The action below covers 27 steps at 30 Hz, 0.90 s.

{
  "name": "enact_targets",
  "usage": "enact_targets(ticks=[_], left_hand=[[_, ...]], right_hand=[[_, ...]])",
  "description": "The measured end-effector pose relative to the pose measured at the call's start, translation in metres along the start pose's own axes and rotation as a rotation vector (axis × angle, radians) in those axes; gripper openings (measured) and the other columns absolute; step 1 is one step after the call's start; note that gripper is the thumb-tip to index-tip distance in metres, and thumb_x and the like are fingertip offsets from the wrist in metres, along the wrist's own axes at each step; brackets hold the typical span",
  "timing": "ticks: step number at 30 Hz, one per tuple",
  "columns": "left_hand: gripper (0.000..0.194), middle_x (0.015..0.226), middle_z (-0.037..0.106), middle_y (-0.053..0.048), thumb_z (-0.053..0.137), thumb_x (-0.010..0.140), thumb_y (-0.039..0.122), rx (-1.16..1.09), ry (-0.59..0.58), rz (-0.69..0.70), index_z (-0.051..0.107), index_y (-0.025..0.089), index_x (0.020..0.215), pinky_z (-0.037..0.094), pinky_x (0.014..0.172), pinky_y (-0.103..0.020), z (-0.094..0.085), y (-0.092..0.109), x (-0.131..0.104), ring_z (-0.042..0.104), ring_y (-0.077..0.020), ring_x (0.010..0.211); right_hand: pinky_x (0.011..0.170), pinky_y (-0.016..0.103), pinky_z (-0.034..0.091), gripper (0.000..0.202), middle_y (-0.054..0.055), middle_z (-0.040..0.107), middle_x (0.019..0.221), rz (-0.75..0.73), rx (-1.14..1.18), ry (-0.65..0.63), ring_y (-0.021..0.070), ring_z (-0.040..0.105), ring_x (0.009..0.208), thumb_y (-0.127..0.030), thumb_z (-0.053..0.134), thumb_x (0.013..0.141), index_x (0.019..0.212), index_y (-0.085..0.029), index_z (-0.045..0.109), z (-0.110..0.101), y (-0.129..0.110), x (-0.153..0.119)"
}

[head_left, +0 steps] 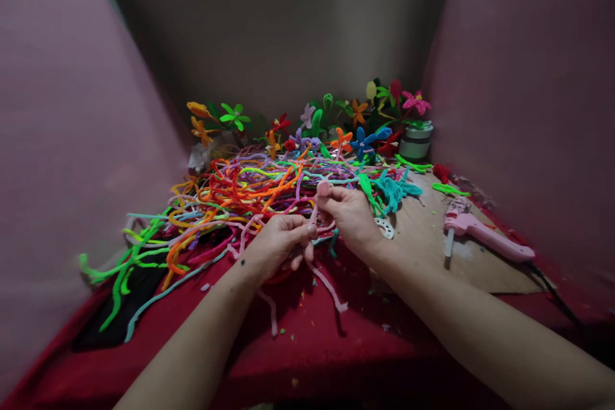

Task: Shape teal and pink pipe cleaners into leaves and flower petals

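Over the middle of the table, my left hand (283,243) is closed on a pale pink pipe cleaner (329,288), whose loose end hangs down below the fingers. Just above and to the right, my right hand (348,214) pinches the upper part of the same pink strand between thumb and fingers. A short pink length runs between both hands. Another pink end dangles under my left wrist. Behind the hands spreads a tangled heap of many-coloured pipe cleaners (259,189). Right of my right hand lies a teal pipe-cleaner piece (391,191).
A pink glue gun (485,234) with a cord rests on a cardboard sheet (418,256) at right. Pipe-cleaner flowers (362,141) and a small pot (416,141) stand at the back. A black flat item (115,307) lies left on the red cloth (317,352). Walls enclose the sides.
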<state>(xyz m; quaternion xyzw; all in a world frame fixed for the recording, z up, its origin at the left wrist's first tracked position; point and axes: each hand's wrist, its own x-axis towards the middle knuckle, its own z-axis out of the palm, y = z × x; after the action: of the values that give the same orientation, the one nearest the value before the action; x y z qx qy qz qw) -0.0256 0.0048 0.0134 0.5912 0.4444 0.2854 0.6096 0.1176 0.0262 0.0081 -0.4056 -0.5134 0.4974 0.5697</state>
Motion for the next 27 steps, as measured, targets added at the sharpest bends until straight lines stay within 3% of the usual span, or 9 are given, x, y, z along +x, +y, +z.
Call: enact_targets(ticks=[4, 7, 9, 12, 14, 16, 19, 20, 27], left_hand=[[0.023, 0.049, 0.057, 0.001, 0.060, 0.072, 0.034, 0.184, 0.128, 0.033, 0.054, 0.013, 0.063, 0.025, 0.034, -0.016, -0.005, 0.012, -0.005, 0.041, -0.0042, 0.032], [0.019, 0.045, 0.051, 0.005, 0.061, 0.070, 0.032, 0.203, 0.356, 0.159, 0.056, 0.014, 0.065, 0.025, 0.035, -0.016, -0.014, 0.018, -0.007, 0.036, -0.0036, 0.034], [0.016, 0.046, 0.050, 0.005, 0.062, 0.069, 0.030, 0.248, 0.463, 0.219, 0.059, 0.014, 0.067, 0.025, 0.036, -0.017, -0.021, 0.020, -0.008, 0.035, -0.0041, 0.036], [0.015, 0.054, 0.057, 0.002, 0.063, 0.065, 0.027, 0.358, 0.514, 0.251, 0.065, 0.013, 0.071, 0.029, 0.040, -0.018, -0.032, 0.020, -0.008, 0.041, -0.0058, 0.042], [0.015, 0.058, 0.060, 0.001, 0.065, 0.063, 0.026, 0.412, 0.523, 0.258, 0.067, 0.013, 0.070, 0.033, 0.044, -0.018, -0.039, 0.019, -0.008, 0.045, -0.0072, 0.047], [0.016, 0.057, 0.059, 0.001, 0.065, 0.063, 0.028, 0.411, 0.570, 0.261, 0.067, 0.013, 0.069, 0.033, 0.045, -0.018, -0.045, 0.018, -0.007, 0.045, -0.0073, 0.048], [0.018, 0.052, 0.054, 0.002, 0.063, 0.065, 0.030, 0.326, 0.650, 0.266, 0.065, 0.012, 0.070, 0.029, 0.041, -0.018, -0.052, 0.016, -0.007, 0.041, -0.0061, 0.044], [0.019, 0.051, 0.053, 0.003, 0.063, 0.066, 0.030, 0.299, 0.653, 0.268, 0.064, 0.012, 0.071, 0.028, 0.040, -0.018, -0.053, 0.016, -0.007, 0.039, -0.0056, 0.042], [0.017, 0.048, 0.053, 0.003, 0.060, 0.066, 0.030, 0.375, 0.391, 0.128, 0.063, 0.013, 0.064, 0.031, 0.041, -0.018, -0.058, 0.008, -0.001, 0.044, -0.0070, 0.041]], right_hand=[[0.040, 0.023, 0.028, 0.016, -0.003, 0.045, 0.043, 0.036, -0.184, 0.099, 0.0070, 0.037, 0.038, -0.025, 0.061, 0.064, 0.054, -0.014, 0.054, -0.032, -0.023, 0.016], [0.046, 0.025, 0.030, 0.011, 0.000, 0.048, 0.044, 0.029, -0.671, 0.231, 0.0115, 0.045, 0.044, -0.022, 0.059, 0.064, 0.061, -0.012, 0.062, -0.065, -0.037, 0.030], [0.053, 0.029, 0.035, 0.023, 0.007, 0.057, 0.054, 0.030, -1.052, 0.344, 0.0192, 0.055, 0.057, -0.033, 0.058, 0.070, 0.066, -0.011, 0.065, -0.083, -0.040, 0.037], [0.062, 0.034, 0.039, 0.035, 0.020, 0.064, 0.085, -0.037, -1.366, 0.479, 0.0290, 0.059, 0.079, -0.034, 0.056, 0.073, 0.094, -0.007, 0.065, -0.089, -0.036, 0.036], [0.067, 0.034, 0.040, 0.030, 0.021, 0.062, 0.097, -0.207, -1.380, 0.477, 0.0280, 0.059, 0.085, -0.027, 0.050, 0.077, 0.096, -0.008, 0.064, -0.076, -0.030, 0.026], [0.069, 0.031, 0.040, 0.024, 0.015, 0.064, 0.091, -0.353, -1.260, 0.297, 0.0221, 0.059, 0.082, -0.020, 0.044, 0.080, 0.086, -0.012, 0.066, -0.051, -0.021, 0.012], [0.063, 0.026, 0.040, 0.020, 0.007, 0.067, 0.078, -0.326, -1.162, -0.267, 0.0167, 0.059, 0.070, -0.021, 0.047, 0.079, 0.078, -0.017, 0.067, -0.009, -0.005, -0.012], [0.063, 0.026, 0.040, 0.020, 0.007, 0.067, 0.077, -0.319, -1.182, -0.365, 0.0170, 0.060, 0.071, -0.021, 0.047, 0.080, 0.077, -0.017, 0.066, 0.002, -0.001, -0.019], [0.062, 0.030, 0.042, 0.027, 0.014, 0.064, 0.092, -0.318, -1.479, -0.495, 0.0227, 0.062, 0.080, -0.016, 0.038, 0.085, 0.096, -0.013, 0.063, 0.035, 0.013, -0.025]])
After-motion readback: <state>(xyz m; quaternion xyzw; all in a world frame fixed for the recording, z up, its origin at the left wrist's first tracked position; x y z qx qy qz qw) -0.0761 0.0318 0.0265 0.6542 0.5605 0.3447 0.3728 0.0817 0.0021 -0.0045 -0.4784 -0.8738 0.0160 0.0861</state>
